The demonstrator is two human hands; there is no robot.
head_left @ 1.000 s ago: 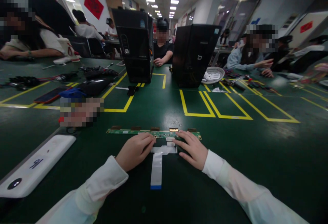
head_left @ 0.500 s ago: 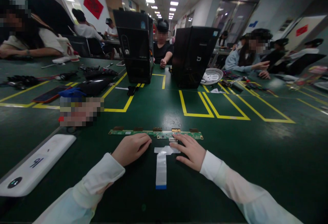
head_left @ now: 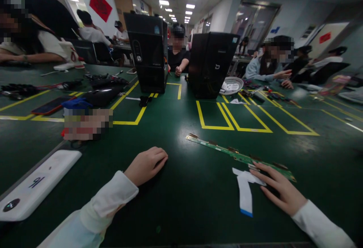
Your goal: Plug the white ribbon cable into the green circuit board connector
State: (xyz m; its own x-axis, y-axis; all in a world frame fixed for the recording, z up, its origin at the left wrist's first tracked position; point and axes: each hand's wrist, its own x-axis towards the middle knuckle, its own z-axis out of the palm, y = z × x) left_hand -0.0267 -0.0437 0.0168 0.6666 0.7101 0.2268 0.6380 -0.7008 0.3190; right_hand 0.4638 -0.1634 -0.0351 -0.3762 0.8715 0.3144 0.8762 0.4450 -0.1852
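Observation:
A long, narrow green circuit board (head_left: 224,149) lies slanted on the green table, its right end nearer me. My right hand (head_left: 283,191) is open over its right part, fingers stretched out, fingertips touching the board near a connector. From there a white flat ribbon cable (head_left: 245,195) with a blue end bends down over the table. The fingertips cover where cable and board meet. My left hand (head_left: 147,166) rests on the table with its fingers curled together, apart from the board. Nothing shows in it.
Two black computer towers (head_left: 147,55) stand across the table, with a white basket (head_left: 232,85) beside the right one. At left lie a white device marked 16 (head_left: 39,183), a black case and cables (head_left: 19,89). Yellow tape (head_left: 218,127) marks the tabletop. Several people sit around.
My right hand has moved right, sliding the circuit board and ribbon cable along. The board has turned from level to slanted. My left hand has stayed in place.

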